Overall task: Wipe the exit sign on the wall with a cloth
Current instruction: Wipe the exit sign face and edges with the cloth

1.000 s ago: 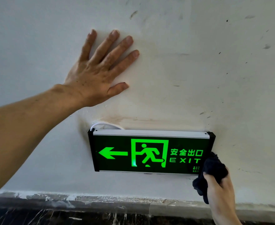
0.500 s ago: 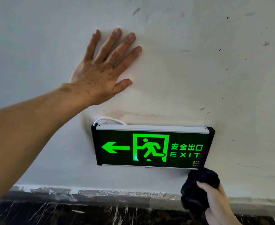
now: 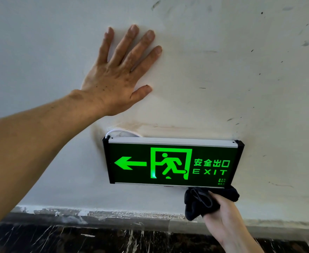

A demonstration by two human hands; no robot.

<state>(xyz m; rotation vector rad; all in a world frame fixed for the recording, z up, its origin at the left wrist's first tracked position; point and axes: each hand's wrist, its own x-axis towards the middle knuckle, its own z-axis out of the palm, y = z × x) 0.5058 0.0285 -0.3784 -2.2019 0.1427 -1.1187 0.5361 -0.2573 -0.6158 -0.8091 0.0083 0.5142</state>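
Observation:
The exit sign [image 3: 172,162] is a black box with a lit green arrow, running figure and "EXIT" lettering, fixed low on the white wall [image 3: 241,79]. My right hand [image 3: 226,220] grips a bunched black cloth [image 3: 199,203] and presses it against the sign's bottom edge near its right corner. My left hand [image 3: 120,73] lies flat on the wall above and left of the sign, fingers spread, holding nothing.
A white cable [image 3: 121,133] loops out behind the sign's top left corner. Brown stains and dark scuffs mark the wall. A grey paint-flecked skirting strip [image 3: 113,216] runs below, with dark marbled flooring [image 3: 95,240] under it.
My right hand dropped with the cloth from the sign's right end to below its right corner, and now presses the cloth up against the bottom edge. The left hand stays on the wall.

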